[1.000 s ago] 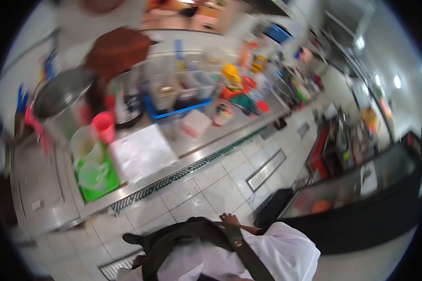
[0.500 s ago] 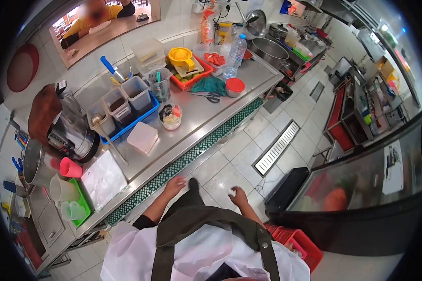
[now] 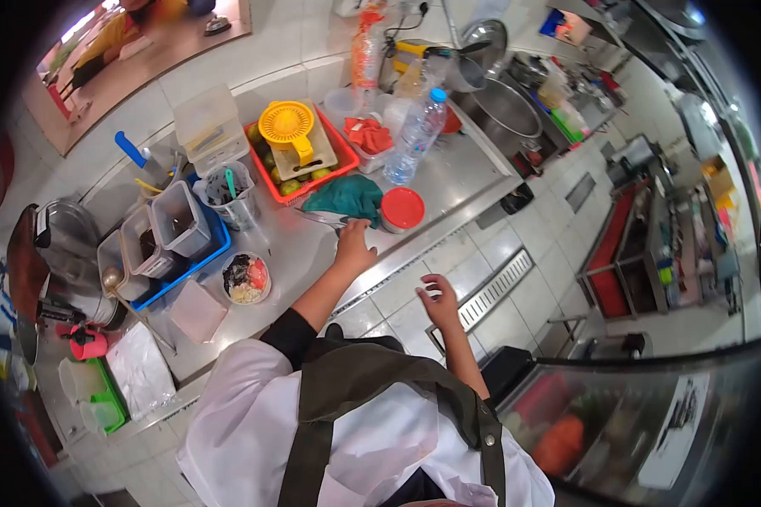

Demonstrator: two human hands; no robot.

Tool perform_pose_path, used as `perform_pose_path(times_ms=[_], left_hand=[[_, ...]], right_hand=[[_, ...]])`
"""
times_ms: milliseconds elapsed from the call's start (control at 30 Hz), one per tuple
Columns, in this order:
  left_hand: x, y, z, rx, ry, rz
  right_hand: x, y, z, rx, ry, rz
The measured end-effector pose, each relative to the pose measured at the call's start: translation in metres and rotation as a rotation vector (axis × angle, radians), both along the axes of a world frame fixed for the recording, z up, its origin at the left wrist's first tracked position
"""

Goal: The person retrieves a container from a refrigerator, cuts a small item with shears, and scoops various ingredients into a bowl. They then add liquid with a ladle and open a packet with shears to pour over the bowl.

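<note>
My left hand (image 3: 354, 248) reaches over the counter edge, its fingertips at the scissors (image 3: 323, 219), whose handles it mostly covers; whether it grips them is unclear. Just behind lies a green cloth (image 3: 345, 199), and to the right stands a tub with a red lid (image 3: 402, 209). My right hand (image 3: 438, 302) hangs above the floor in front of the counter, fingers curled loosely apart, holding nothing. A cup of white, black and red food (image 3: 247, 279) sits left of my left arm, beside a square clear container (image 3: 199, 311).
On the steel counter (image 3: 292, 245) stand a red basket (image 3: 291, 196) of green fruit with a yellow juicer (image 3: 287, 127), a water bottle (image 3: 417, 139), a blue tray (image 3: 221, 240) of containers and a large pot (image 3: 503, 110). A glass-fronted fridge (image 3: 617, 414) is at the right. Behind the opening, a person leans.
My left hand has moved forward from beside the counter to the scissors. My right hand has risen slightly. The head view has shifted and turned, so the counter items appear farther left.
</note>
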State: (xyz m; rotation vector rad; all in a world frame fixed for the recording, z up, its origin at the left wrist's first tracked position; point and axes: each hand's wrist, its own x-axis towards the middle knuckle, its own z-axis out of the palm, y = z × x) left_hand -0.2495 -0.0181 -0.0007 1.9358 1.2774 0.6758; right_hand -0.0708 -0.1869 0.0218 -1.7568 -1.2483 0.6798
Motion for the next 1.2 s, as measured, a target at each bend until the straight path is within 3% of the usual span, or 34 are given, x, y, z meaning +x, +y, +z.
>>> perform_pose_path(times_ms=[133, 233, 333, 400, 500, 633, 700, 800, 933, 1033, 1200], left_hand=[[-0.003, 0.039, -0.024, 0.248, 0.573, -0.125], [-0.007, 0.061, -0.012, -0.016, 0.555, -0.274], [-0.012, 0.061, -0.032, 0.135, 0.627, -0.376], [-0.015, 0.055, -0.014, 0.188, 0.64, -0.401], [-0.035, 0.046, 0.039, 0.227, 0.007, -0.032], [-0.09, 0.025, 0.147, 0.399, -0.553, 0.647], [-0.144, 0.034, 0.183, 0.599, -0.648, 0.82], [-0.226, 0.053, 0.231, 0.771, -0.539, 1.038], [-0.329, 0.118, 0.202, 0.623, -0.414, 1.16], [-0.368, 0.156, 0.165, 0.4, -0.171, 1.053], [-0.482, 0.205, 0.091, 0.606, 0.256, 1.022]], right_hand=[[0.029, 0.048, 0.01, -0.022, 0.227, 0.073], [0.055, 0.079, 0.005, -0.01, 0.233, 0.23], [0.083, 0.114, 0.021, -0.055, 0.256, 0.388], [0.106, 0.144, 0.018, -0.066, 0.231, 0.479], [0.114, 0.188, 0.056, -0.045, 0.244, 0.627], [0.09, 0.234, 0.095, 0.003, 0.31, 0.78], [0.065, 0.244, 0.112, 0.029, 0.357, 0.826], [0.029, 0.241, 0.119, 0.05, 0.417, 0.863], [0.0, 0.218, 0.102, 0.007, 0.378, 0.778], [-0.019, 0.195, 0.087, -0.003, 0.434, 0.634], [-0.047, 0.157, 0.087, 0.016, 0.396, 0.42]])
